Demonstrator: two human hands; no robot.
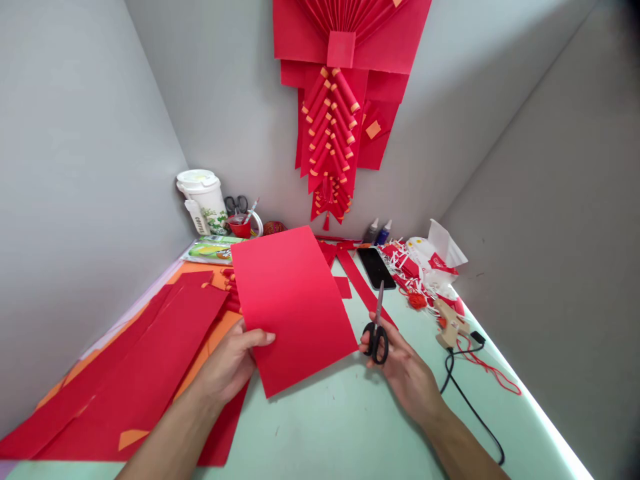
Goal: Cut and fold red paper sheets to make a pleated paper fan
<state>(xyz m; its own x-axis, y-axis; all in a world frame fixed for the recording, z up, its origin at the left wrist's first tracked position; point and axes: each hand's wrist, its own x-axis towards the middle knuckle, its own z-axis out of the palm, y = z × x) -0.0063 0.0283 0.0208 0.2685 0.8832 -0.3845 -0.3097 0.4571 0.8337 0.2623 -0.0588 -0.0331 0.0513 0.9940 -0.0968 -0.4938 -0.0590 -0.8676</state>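
My left hand point(240, 357) grips a rectangular sheet of red paper point(295, 300) by its lower left edge, thumb on top and the other fingers hidden behind it. The sheet is tilted above the pale green table. In my right hand point(400, 367) lies a pair of scissors point(379, 333) with black handles, blades together and pointing up and away. The fingers are partly behind the handles, close to the sheet's lower right corner. Under my left forearm, large red paper pieces point(135, 353) cover orange paper point(203, 357).
A hot glue gun point(450, 323) with a black cable point(475, 407) lies at the right. Behind it sit white and red scraps point(405, 263) and a phone point(376, 268). A white lidded tub point(203, 197) stands at the back left. Red paper decorations point(333, 127) hang on the wall.
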